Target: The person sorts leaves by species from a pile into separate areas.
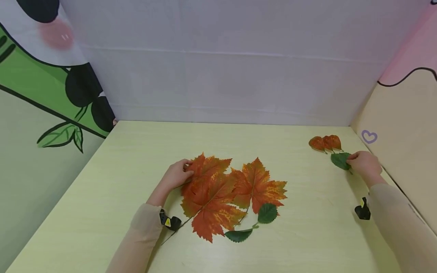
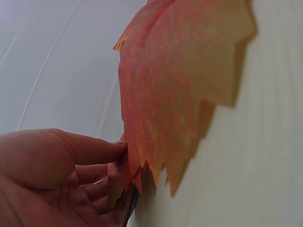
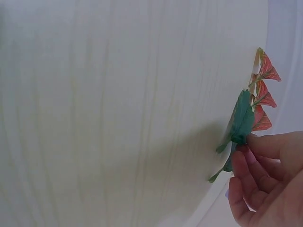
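At the left edge of a cluster of orange-red artificial maple leaves (image 1: 218, 193), my left hand (image 1: 176, 174) pinches one leaf. The left wrist view shows the thumb against that maple leaf (image 2: 161, 90), with the other fingers partly hidden behind it. Far to the right, my right hand (image 1: 366, 165) pinches the edge of a green leaf (image 1: 340, 160) between thumb and fingers. Two short stems show below the green leaf (image 3: 242, 118) in the right wrist view. Just beyond it lie several small orange-red leaves (image 1: 326, 143) in an overlapping row.
Two more green leaves (image 1: 267, 213) lie on the pale table (image 1: 136, 159) in front of the maple cluster. Thin dark stems stick out toward the front left. A plain pale backdrop (image 1: 222, 83) stands behind, with printed panels (image 1: 406, 125) at both sides.
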Tool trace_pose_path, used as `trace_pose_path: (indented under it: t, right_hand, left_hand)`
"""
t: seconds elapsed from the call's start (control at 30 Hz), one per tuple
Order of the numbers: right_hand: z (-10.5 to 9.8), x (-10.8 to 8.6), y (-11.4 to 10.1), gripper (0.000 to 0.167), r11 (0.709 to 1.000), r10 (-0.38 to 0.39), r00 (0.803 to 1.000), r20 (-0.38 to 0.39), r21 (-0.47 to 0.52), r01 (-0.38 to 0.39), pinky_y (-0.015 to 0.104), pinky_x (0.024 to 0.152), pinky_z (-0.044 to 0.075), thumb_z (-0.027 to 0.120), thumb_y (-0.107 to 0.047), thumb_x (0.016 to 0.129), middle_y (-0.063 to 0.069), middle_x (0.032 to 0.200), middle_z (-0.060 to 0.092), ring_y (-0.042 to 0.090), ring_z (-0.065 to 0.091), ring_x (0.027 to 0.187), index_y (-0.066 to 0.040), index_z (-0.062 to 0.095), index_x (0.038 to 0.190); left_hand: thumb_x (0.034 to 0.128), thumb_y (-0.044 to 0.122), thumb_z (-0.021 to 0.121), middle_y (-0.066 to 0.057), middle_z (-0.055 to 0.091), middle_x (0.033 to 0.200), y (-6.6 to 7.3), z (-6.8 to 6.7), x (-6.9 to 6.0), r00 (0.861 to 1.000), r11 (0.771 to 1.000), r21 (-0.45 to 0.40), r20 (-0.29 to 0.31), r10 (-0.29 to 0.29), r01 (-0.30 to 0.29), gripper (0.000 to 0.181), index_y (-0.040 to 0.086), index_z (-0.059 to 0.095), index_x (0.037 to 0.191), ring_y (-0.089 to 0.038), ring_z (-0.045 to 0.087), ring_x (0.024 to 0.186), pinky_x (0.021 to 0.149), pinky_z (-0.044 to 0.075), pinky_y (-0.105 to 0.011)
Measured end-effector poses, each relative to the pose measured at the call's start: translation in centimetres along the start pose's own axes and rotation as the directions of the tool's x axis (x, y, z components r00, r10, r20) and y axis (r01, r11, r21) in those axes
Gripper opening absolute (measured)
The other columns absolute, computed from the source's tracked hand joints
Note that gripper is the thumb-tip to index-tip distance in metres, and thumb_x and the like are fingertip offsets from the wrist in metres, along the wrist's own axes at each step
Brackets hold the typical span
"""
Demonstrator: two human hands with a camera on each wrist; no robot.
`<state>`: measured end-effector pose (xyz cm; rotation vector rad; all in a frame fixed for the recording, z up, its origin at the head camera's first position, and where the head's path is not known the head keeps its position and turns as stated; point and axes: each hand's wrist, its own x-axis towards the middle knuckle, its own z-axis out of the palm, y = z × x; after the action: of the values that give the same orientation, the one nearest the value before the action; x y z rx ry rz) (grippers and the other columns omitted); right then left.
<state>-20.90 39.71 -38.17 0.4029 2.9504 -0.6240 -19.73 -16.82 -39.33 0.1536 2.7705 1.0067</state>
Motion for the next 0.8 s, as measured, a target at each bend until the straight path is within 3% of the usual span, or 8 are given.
trace_pose_path:
  t: [0.43, 0.63, 0.8]
  right_hand:
    - [-0.1, -0.7, -0.4, 0.035, 0.998, -0.055, 0.998, -0.009, -0.018, 0.055, 0.037, 0.054, 0.041, 0.052, -0.022, 0.088, 0.031, 0.108, 0.054, 0.045, 0.052, 0.089, 0.007, 0.055, 0.107]
    - [0.6, -2.2, -2.2, 0.035, 0.990, -0.141, 0.990, 0.012, 0.012, 0.140, 0.034, 0.053, 0.040, 0.053, -0.026, 0.088, 0.026, 0.101, 0.059, 0.038, 0.055, 0.082, 0.004, 0.056, 0.105]
    - [1.6, -3.6, -4.1, 0.033, 0.970, -0.242, 0.970, 0.004, 0.014, 0.242, 0.037, 0.061, 0.042, 0.056, -0.025, 0.087, 0.023, 0.096, 0.062, 0.036, 0.056, 0.084, 0.005, 0.060, 0.101]
  left_hand:
    - [0.0893, 0.015, 0.055, -0.019, 0.059, 0.106, 0.0, -0.1, 0.0, 1.000, 1.000, 0.011, 0.008, -0.006, 0.005, 0.040, -0.002, 0.048, 0.126, -0.025, 0.057, 0.088, 0.073, 0.047, -0.036]
    - [0.0891, 0.014, 0.055, -0.020, 0.059, 0.107, 0.0, -0.1, -0.1, 1.000, 1.000, 0.010, 0.005, -0.007, 0.007, 0.040, -0.002, 0.048, 0.125, -0.027, 0.057, 0.089, 0.075, 0.047, -0.037]
    - [0.0891, 0.014, 0.055, -0.020, 0.059, 0.108, 0.1, 0.0, -0.1, 1.000, 1.000, 0.014, 0.002, -0.005, 0.005, 0.040, -0.002, 0.048, 0.125, -0.028, 0.057, 0.093, 0.078, 0.047, -0.039]
